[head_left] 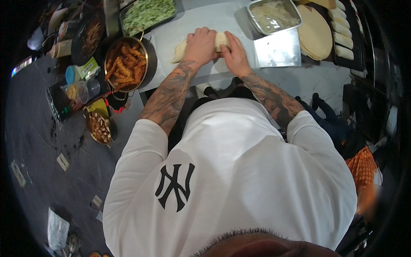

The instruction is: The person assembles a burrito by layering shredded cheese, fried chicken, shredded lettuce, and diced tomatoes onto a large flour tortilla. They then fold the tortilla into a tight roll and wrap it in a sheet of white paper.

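Note:
A pale rolled tortilla wrap [221,40] lies on a white work surface [169,36] in front of me. My left hand [202,46] is wrapped over its middle, with the fingers bent and pressed together. One end of the roll [180,52] shows to the left of that hand. My right hand [234,55] grips the roll's right part, thumb on the near side and fingers curled over the far side. Both hands sit close together, and the filling is hidden inside the tortilla.
To the right are a metal container of pale shreds [274,18], a metal sheet [278,48], stacked tortillas [314,34] and a tray of wraps [343,40]. Left stand shredded greens [147,15], a pot of brown fried strips [126,64] and a small pan [99,127]. Another person [361,167] is lower right.

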A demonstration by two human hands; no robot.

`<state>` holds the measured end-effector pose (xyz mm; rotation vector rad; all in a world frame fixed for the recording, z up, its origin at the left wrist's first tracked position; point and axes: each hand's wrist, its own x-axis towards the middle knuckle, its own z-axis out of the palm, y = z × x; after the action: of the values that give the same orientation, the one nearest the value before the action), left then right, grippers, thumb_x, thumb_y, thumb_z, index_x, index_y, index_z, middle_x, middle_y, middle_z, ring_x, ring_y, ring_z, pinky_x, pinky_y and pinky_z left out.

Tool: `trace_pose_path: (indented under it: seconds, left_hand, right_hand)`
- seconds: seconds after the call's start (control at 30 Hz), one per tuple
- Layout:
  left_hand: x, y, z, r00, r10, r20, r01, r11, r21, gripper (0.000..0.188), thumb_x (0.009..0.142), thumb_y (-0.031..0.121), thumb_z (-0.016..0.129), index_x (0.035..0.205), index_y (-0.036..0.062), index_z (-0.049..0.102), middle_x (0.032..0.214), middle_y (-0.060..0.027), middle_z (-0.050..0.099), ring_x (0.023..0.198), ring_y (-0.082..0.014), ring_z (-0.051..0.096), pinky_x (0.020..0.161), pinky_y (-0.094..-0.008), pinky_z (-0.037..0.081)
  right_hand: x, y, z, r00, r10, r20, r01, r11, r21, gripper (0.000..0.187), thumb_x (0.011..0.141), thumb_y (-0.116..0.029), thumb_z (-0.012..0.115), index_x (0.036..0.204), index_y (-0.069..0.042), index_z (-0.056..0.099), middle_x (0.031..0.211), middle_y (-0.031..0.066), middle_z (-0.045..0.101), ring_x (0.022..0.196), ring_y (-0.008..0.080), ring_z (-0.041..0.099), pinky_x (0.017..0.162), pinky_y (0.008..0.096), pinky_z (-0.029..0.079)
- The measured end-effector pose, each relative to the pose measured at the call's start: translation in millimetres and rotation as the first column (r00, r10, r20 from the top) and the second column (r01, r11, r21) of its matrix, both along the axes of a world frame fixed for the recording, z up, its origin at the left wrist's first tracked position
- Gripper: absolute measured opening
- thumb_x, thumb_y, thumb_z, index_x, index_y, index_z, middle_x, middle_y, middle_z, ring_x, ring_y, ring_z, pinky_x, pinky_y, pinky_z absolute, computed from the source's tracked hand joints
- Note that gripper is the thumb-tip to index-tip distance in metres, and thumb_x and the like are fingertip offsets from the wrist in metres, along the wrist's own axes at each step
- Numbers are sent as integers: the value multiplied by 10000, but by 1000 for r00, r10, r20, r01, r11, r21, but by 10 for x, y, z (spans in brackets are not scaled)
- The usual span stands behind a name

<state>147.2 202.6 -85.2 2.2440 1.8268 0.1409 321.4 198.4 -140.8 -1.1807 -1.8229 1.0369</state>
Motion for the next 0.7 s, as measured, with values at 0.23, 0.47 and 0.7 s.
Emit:
trace_pose_path:
  seconds: [0.23,0.47,0.7]
  left_hand:
    - [66,-96,20,1000,-6,15,6,1000,26,1113,705,406,900,1606,72,340,1196,-114,623,1127,-292,597,947,-467,468]
    - [-260,-318,154,973,43,228,-106,957,272,946,804,354,859,1555,24,388,1321,-184,587,1280,-364,555,1099,-527,420]
    - [-904,-1402,107,452,765,458,-768,595,-236,438,943,159,682,1304,-62,571,1208,-239,626,1165,-398,623,1015,-462,496]
  right_hand:
    - [79,68,24,980,114,163,-135,983,128,632,1029,-268,623,1510,74,397,1545,298,401,1430,450,413,1201,472,345]
    - [81,224,211,968,165,190,-211,944,255,585,1008,-265,654,1476,36,473,1533,288,418,1444,440,406,1201,513,333]
    - [-611,220,733,778,393,490,-596,708,378,632,857,-293,805,1414,-111,569,1514,164,482,1422,382,443,1170,537,373]
